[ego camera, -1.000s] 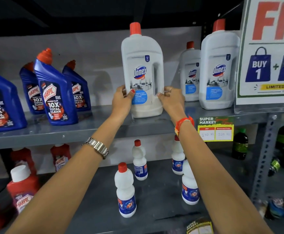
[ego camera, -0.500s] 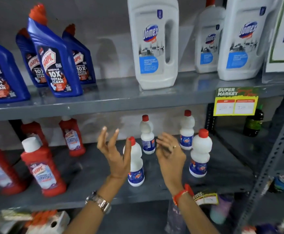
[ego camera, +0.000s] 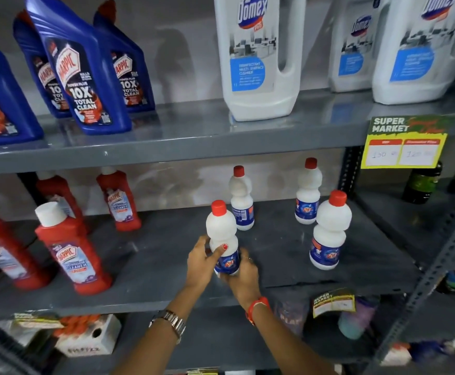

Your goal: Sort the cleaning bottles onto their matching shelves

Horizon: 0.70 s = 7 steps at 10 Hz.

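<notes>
White little bleach bottle point(ego camera: 222, 239) with the red cap is now wrapped by both hands on the middle shelf point(ego camera: 166, 255); half a second back the hands were still open and only reaching for it. Left hand point(ego camera: 202, 262) has its thumb across the front, right hand point(ego camera: 244, 274) cups the base. Bottle's upright, can't tell if it's lifted yet. Big Domex jug point(ego camera: 258, 58) sits let go on the top shelf point(ego camera: 180, 136), so that one looks sorted and this bottle is probably next, maybe joining its three lookalikes point(ego camera: 329, 234) just to the right.
</notes>
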{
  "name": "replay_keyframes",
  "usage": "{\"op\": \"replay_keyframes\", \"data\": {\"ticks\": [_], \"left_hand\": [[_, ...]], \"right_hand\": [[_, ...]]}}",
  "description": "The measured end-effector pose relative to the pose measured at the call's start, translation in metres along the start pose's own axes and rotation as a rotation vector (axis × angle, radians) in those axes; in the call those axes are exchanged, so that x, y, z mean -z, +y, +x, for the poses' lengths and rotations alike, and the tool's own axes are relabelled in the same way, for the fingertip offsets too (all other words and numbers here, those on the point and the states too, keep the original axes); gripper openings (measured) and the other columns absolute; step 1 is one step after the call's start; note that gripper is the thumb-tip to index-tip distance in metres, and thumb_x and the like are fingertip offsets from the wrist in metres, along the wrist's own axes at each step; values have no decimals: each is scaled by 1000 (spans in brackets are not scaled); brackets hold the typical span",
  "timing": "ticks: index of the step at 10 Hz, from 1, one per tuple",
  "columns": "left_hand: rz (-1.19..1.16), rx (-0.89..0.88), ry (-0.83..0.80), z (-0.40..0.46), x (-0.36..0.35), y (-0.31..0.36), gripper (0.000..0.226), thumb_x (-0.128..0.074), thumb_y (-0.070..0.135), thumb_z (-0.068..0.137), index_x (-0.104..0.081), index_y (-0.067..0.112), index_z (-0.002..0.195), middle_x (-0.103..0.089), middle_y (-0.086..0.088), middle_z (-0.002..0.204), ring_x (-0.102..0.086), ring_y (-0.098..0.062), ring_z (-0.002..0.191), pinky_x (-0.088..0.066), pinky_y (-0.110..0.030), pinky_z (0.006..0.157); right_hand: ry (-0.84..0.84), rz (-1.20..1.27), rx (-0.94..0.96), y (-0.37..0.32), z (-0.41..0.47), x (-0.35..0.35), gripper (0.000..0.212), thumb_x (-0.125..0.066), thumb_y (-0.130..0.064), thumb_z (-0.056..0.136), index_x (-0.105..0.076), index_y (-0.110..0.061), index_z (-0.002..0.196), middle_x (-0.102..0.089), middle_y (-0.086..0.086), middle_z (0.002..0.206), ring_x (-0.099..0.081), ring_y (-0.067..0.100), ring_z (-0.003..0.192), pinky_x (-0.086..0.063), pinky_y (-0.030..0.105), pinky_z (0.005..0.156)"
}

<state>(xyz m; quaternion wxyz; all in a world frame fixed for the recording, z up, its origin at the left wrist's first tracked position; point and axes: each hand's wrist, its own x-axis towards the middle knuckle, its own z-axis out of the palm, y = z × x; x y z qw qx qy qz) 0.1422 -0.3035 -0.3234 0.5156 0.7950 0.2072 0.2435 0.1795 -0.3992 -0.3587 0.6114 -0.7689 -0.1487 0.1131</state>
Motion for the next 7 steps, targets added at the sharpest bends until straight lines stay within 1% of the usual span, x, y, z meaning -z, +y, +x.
{"op": "replay_keyframes", "data": {"ticks": [1, 2, 3, 4, 5, 6, 7], "left_hand": [[-31, 0, -86, 1, -15, 8, 40, -63, 16, 82, -49, 4, 118, -60, -18, 122, -58, -22, 102, -50, -32, 86], [-47, -29, -150, -7, -38, 20, 40, -61, 13, 83, -49, 4, 120, -60, -18, 123, -58, -27, 109, -49, -32, 87], [-66, -43, -146, -13, -54, 25, 38, -59, 15, 85, -49, 4, 120, -61, -17, 121, -58, -23, 108, -50, -33, 89], [-85, -28, -135, -18, -57, 28, 38, -57, 16, 86, -48, 5, 121, -59, -18, 124, -57, -29, 113, -51, -38, 93], [-98, -5, -183, -20, -55, 29, 41, -53, 17, 88, -42, 6, 126, -53, -17, 131, -52, -30, 120, -47, -31, 93], [-22, -86, -200, -32, -47, 37, 49, -51, 23, 90, -33, 13, 134, -44, -8, 140, -43, -22, 129, -41, -29, 97], [134, -265, -60, -37, -32, 37, 60, -47, 32, 91, -18, 17, 142, -22, 5, 151, -18, -9, 139, -16, -27, 112]], "right_hand": [[82, -16, -11, 8, 0, 15, 63, -80, -10, 62, -48, -11, 117, -61, 2, 113, -60, 23, 105, -51, 33, 91], [202, -73, -25, 18, 0, 35, 64, -83, -13, 55, -50, -10, 109, -64, 10, 111, -61, 27, 100, -53, 38, 86], [183, -128, -32, 19, 1, 54, 66, -84, -13, 55, -47, -9, 109, -62, 11, 113, -59, 26, 102, -48, 33, 84], [140, -158, -33, 16, 1, 60, 69, -83, -12, 56, -45, -9, 114, -61, 11, 117, -58, 28, 106, -47, 34, 87], [167, -137, -25, 19, 1, 53, 70, -82, -10, 58, -44, -8, 116, -59, 14, 120, -57, 31, 110, -48, 37, 91], [183, -122, -10, 17, -7, 50, 79, -84, -9, 54, -42, -11, 121, -55, 14, 124, -54, 31, 114, -50, 46, 96], [297, -184, 104, 3, -17, 48, 91, -84, -15, 59, -31, -12, 133, -42, 15, 138, -42, 30, 128, -44, 48, 104]]}}
